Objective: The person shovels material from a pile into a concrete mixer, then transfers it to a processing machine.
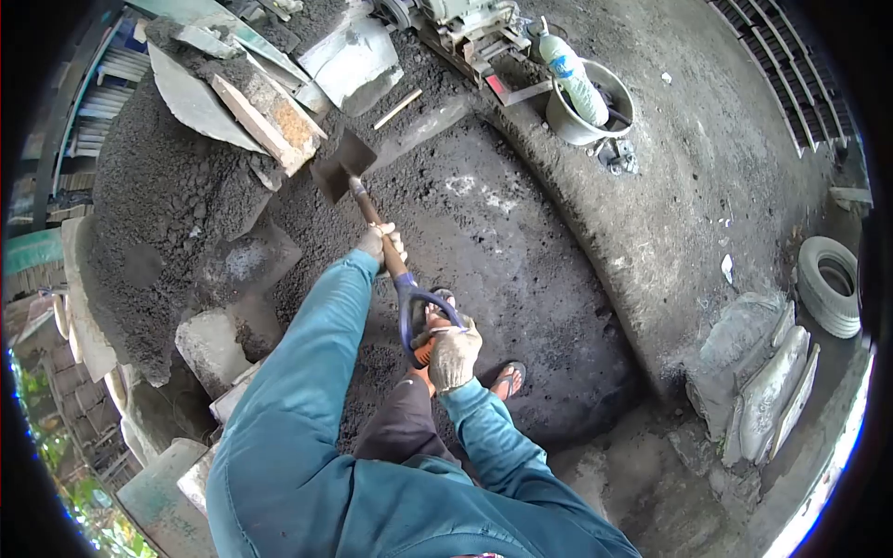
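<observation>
My left hand, in a light glove, is wrapped round the wooden shaft of a shovel just below its blade. The gloved right hand grips the blue D-shaped handle at the shovel's near end. Pointing away from me, the square metal blade lies over dark loose soil, close to the edge of a big dark heap. My sandalled feet stand on the dark ground beneath the handle.
Boards and a wooden block lie on the heap. At the top stands a machine. A bucket holding a plastic bottle sits on the raised ledge. On the right are a tire and stacked sacks.
</observation>
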The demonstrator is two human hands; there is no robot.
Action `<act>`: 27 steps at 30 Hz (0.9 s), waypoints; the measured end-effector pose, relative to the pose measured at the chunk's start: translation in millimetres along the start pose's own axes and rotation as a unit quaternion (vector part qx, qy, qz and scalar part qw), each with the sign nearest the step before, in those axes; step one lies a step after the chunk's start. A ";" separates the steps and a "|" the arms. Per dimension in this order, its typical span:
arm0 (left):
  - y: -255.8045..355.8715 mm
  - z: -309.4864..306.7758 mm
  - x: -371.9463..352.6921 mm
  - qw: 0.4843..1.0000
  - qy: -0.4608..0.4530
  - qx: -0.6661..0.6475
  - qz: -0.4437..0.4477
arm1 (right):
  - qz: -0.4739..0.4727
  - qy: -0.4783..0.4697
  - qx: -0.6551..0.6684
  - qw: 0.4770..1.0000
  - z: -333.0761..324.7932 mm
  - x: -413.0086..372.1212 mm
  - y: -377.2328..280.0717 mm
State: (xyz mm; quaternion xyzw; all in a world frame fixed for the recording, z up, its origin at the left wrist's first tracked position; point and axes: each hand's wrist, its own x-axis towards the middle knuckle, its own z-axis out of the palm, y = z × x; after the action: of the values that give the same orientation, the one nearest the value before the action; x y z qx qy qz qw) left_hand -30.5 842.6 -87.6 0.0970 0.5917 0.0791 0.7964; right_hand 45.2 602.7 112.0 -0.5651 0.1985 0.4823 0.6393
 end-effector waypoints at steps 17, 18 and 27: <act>-1.6 -12.1 21.9 0.996 0.052 -0.055 0.056 | -0.167 -0.048 -0.301 0.938 -22.8 39.8 11.1; 3.0 -8.2 12.8 0.995 0.032 -0.077 0.053 | -0.141 -0.051 -0.254 0.956 -31.6 30.8 6.6; -300.2 90.8 -87.8 0.987 0.009 -0.061 -0.146 | -0.009 0.114 -0.011 0.993 -259.8 -140.1 -26.0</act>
State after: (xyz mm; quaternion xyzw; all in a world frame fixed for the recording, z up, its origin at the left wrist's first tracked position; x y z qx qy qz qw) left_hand 34.6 525.1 -55.2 -0.0394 0.6009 -0.0010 0.7983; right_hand 78.8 313.0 164.3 -0.6248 0.2594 0.4113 0.6109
